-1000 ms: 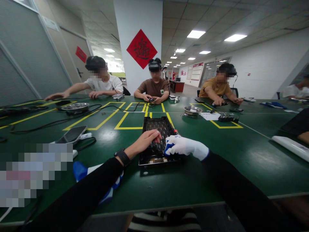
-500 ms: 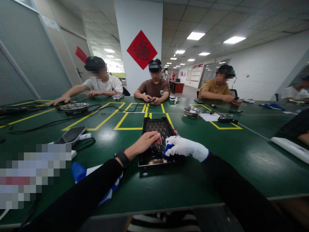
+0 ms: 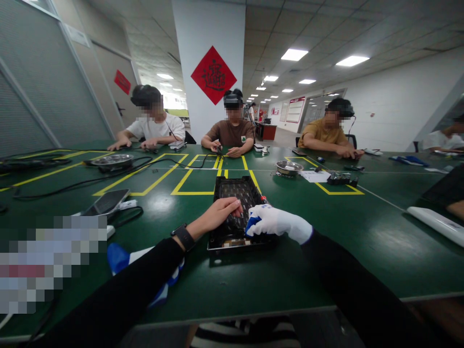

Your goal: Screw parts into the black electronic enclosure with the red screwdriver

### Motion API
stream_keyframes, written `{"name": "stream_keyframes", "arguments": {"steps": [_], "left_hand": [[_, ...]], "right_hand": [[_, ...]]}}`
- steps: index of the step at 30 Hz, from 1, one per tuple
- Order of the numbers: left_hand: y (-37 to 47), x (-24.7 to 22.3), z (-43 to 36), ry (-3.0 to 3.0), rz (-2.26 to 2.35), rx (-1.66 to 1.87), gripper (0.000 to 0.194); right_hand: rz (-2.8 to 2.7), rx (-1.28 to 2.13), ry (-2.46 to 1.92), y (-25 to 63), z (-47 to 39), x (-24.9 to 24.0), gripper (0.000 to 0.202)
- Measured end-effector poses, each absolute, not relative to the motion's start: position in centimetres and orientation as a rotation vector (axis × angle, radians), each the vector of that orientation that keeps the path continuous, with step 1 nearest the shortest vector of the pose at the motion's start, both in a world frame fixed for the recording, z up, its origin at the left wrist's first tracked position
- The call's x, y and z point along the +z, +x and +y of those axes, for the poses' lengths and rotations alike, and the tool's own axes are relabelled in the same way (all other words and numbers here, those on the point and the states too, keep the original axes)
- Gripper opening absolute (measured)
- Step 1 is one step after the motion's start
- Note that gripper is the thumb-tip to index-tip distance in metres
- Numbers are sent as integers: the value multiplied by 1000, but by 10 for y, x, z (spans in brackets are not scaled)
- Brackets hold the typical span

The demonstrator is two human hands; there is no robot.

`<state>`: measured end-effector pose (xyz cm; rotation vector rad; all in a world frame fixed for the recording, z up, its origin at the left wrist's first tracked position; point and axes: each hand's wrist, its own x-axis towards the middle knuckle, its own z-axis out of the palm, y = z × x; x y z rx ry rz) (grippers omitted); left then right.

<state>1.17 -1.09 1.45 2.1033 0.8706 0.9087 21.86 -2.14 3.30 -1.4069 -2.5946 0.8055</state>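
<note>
A black open casing lies on the green table, with a brownish part showing at its near end. My bare left hand rests over the casing's left side, its fingers extended close together and a dark watch on the wrist. On my right hand is a white and blue glove. Its fingers are curled down at the casing's right side; whatever they hold, if anything, is hidden. A small red-tipped object shows just behind the glove.
A blue and white glove lies partly under my left forearm. A dark phone-like device is on the left. Farther back are metal bowls, cables and black parts. Several people sit around the table.
My hands and the casing look nearly unchanged. The person at the far left has drawn an outstretched arm back, and the person opposite has moved both hands apart.
</note>
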Motion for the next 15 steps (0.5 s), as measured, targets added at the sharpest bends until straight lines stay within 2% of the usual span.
{"name": "stream_keyframes", "arguments": {"steps": [15], "left_hand": [[12, 17, -13, 2102, 862, 897, 42]], "right_hand": [[-2564, 943, -1305, 220, -21, 36, 36]]}}
